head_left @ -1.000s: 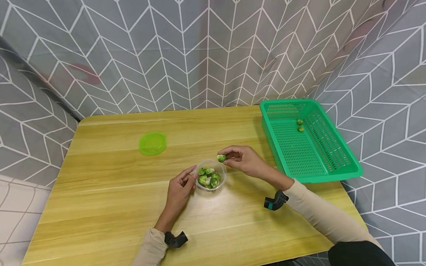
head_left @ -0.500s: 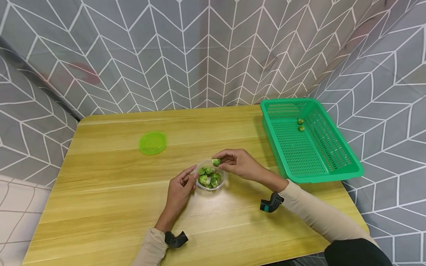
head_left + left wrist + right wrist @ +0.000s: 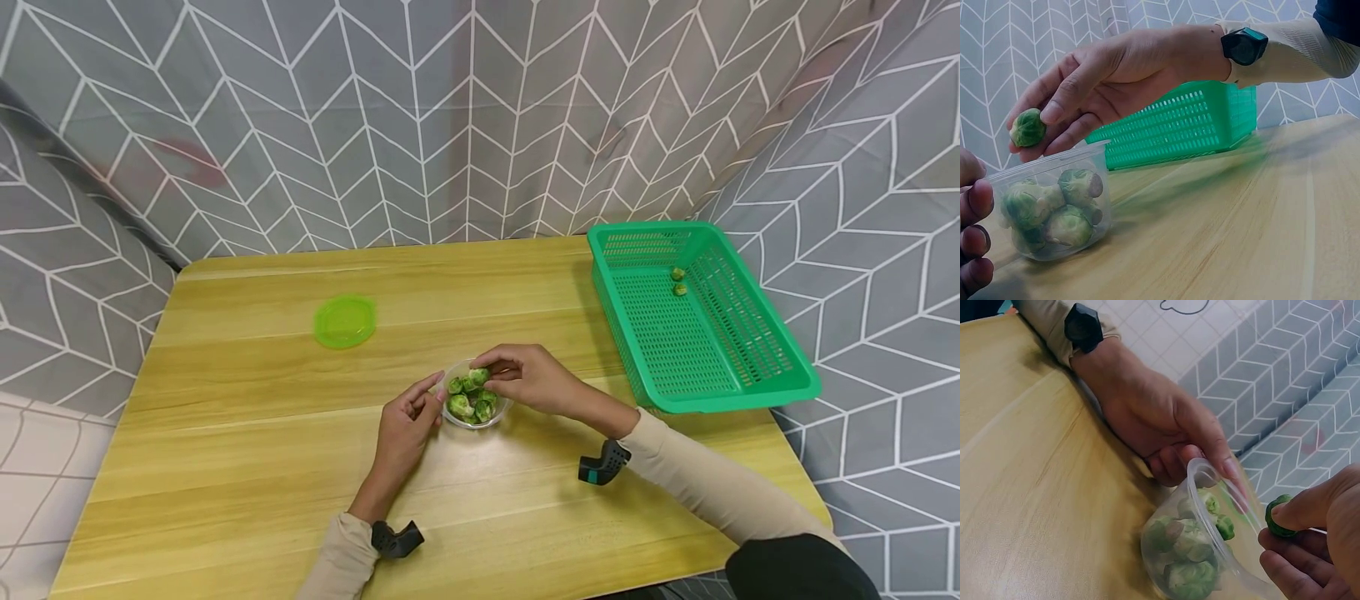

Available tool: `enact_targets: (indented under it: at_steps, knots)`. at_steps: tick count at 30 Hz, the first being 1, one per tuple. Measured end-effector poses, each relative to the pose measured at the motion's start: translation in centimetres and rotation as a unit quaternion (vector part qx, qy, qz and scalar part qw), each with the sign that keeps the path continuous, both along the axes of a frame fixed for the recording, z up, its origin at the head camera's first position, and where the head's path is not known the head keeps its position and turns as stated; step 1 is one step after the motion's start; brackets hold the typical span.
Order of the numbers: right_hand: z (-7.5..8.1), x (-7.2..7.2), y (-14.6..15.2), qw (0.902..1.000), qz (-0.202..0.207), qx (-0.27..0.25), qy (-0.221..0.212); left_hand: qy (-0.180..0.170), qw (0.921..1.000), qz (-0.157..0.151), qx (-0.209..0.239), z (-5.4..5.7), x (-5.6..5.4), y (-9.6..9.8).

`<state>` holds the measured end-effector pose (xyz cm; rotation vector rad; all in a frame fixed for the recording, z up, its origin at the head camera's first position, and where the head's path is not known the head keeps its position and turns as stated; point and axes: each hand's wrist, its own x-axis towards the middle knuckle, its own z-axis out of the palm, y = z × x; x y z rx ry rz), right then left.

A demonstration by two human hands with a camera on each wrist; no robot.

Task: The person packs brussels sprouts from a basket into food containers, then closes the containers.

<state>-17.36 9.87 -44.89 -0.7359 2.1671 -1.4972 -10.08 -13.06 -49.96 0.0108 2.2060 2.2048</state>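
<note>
A clear plastic container (image 3: 474,423) holding several Brussels sprouts (image 3: 1069,225) stands on the table. My left hand (image 3: 405,425) grips its left side, thumb at the rim and the other fingers bent against the outer wall, as the right wrist view shows. Between thumb and fingers, my right hand (image 3: 534,379) pinches one Brussels sprout (image 3: 1027,128). That sprout is at rim height over the container's far side in the left wrist view. From the head view it overlaps the sprouts inside.
A green plastic basket (image 3: 630,350) stands at the table's right, with two Brussels sprouts (image 3: 678,282) in its far right part. A light green lid (image 3: 345,322) lies on the wooden table (image 3: 225,467), back left of the container. A patterned curtain (image 3: 420,125) hangs behind.
My right hand has moved left and nearer, bringing the pinched sprout from beside the container's far right rim to over its opening. My left hand has stayed at the container.
</note>
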Motion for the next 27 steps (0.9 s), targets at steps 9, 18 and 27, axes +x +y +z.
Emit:
enact_targets:
  at_steps: [9,18,27]
  knots:
    - [-0.5,0.2,-0.7,0.9963,0.020,0.038,0.074,0.012,0.9999,-0.001,0.005,-0.1,0.0,0.0]
    - [-0.4,0.4,-1.1,0.9840,0.048,0.096,0.143,0.006,1.0000,0.000,0.002,0.0,0.0,0.0]
    - [-0.5,0.5,-0.9,0.9874,0.040,0.087,0.126,0.007,1.0000,0.000,-0.001,0.0,0.0,0.0]
